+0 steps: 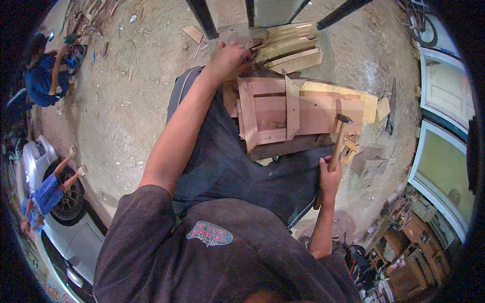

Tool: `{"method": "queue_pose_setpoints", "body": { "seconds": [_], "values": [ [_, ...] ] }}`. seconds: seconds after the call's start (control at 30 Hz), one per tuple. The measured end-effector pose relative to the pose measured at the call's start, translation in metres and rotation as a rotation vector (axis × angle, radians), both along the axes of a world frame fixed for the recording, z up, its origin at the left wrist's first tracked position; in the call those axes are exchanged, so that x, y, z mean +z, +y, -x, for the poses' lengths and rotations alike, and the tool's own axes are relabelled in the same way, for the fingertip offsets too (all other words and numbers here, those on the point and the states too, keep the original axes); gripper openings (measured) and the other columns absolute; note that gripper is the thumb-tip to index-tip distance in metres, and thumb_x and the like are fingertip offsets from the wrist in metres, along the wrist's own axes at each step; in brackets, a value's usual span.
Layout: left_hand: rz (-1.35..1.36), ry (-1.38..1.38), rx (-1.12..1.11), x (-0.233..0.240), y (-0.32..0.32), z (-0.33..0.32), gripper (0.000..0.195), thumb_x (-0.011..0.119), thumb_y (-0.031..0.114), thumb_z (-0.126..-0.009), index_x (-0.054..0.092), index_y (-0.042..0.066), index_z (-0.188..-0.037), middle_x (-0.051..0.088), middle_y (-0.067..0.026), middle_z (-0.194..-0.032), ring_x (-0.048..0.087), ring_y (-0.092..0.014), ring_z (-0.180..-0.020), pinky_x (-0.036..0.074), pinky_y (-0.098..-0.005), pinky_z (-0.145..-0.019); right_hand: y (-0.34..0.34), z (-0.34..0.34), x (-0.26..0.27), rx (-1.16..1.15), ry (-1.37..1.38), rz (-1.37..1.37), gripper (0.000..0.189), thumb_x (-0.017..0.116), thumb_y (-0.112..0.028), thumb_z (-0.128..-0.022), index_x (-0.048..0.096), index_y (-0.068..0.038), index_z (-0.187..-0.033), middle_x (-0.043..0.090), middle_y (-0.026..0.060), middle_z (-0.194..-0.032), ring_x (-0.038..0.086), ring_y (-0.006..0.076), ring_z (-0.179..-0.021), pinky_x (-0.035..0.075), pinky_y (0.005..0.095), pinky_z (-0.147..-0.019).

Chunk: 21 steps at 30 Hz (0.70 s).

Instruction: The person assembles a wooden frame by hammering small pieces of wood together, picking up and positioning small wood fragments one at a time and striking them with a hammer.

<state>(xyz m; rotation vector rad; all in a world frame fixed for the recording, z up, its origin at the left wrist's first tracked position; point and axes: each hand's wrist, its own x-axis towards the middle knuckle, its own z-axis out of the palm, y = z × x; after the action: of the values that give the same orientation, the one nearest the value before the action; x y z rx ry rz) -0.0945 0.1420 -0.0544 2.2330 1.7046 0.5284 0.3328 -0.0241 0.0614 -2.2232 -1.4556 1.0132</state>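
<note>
My right hand [330,177] grips the wooden handle of a hammer [336,151], its dark steel head uppermost beside the boards. Before my knees lies a piece of nailed woodwork [310,110], with a wooden crosspiece [292,108] over its middle and another strip [248,115] at its left end. My left hand [233,60] reaches beyond the woodwork, fingers curled down by a dark spot. What the fingers touch there is hidden. Just right of that hand, several loose wooden slats [291,47] lie in a pile.
A handsaw [391,110] lies on the dirt floor at the right, near a box [369,163]. Dark legs of a stand [202,19] rise at the top. Two people [45,79] and a silver car [75,235] are at the left; framed panes [441,166] line the right.
</note>
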Motion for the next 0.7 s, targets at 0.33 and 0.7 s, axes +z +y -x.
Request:
{"method": "queue_pose_setpoints", "body": {
  "seconds": [0.33,0.7],
  "values": [
    [0.375,-0.992,0.25,0.027,0.007,0.004,0.018,0.069,0.016,-0.094,0.07,0.0,-0.102,0.073,-0.0059,-0.092,0.063,-0.009,-0.081,0.05,-0.0253,-0.074,-0.004,-0.012,-0.01,0.045,-0.018,-0.034,0.023,0.073,-0.022,-0.089,0.062,-0.003,-0.095,0.058,0.0037,-0.082,0.053,0.0145,-0.076,0.045,0.0311,-0.073],
    [0.234,-1.006,0.323,0.031,-0.004,0.01,0.021,0.07,0.014,-0.094,0.072,0.003,-0.111,0.073,-0.0038,-0.099,0.065,-0.011,-0.09,0.051,-0.0255,-0.084,-0.005,-0.013,-0.013,0.076,-0.003,-0.144,0.029,0.074,-0.027,-0.088,0.064,-0.001,-0.097,0.065,0.0086,-0.077,0.06,0.0204,-0.068,0.05,0.0357,-0.068]
  ]
}}
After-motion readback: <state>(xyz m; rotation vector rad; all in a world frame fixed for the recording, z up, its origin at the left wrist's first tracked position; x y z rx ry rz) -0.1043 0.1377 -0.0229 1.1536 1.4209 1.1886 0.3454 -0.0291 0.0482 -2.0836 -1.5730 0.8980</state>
